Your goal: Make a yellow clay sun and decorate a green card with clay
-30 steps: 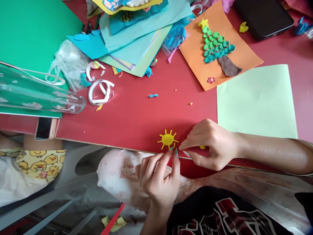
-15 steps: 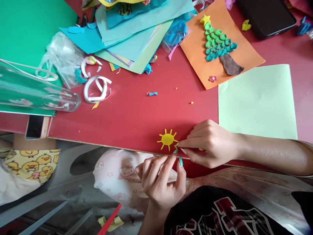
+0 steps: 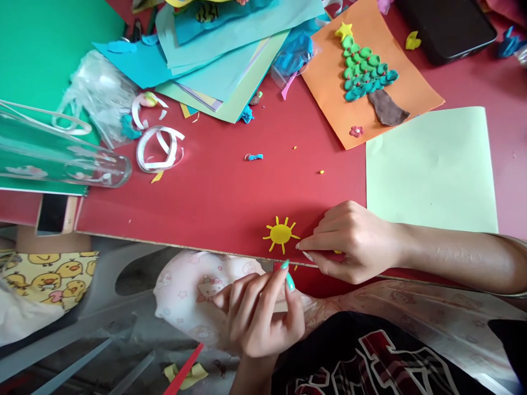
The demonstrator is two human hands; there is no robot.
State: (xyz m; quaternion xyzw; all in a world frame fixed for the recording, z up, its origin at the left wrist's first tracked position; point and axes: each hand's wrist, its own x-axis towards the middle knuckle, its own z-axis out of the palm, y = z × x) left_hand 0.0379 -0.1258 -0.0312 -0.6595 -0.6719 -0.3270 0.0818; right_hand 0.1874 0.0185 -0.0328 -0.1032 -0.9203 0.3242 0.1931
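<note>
At 9 o'clock, a clear container and a curled white strip are seen on the red table. Further right, the left hand is held at the near edge, its thumb and index fingertip parted by a narrow gap, with nothing seen between them. The yellow sun is laid flat on the table, near those fingertips, at 12 o'clock from them. Its rounded, smooth body is ringed by eight thin rays of the same yellow, a wider gap being left at about 5 o'clock. A small yellow bit is seen just beside the left fingertips, at 2 o'clock. The right hand is rested on the table, thumb and index tips slightly apart; the sun is placed just beside them, at 10 o'clock, and whether a ray is touched cannot be told. An orange card is laid at 12 o'clock from that hand, a pale green sheet between 1 and 2.
</note>
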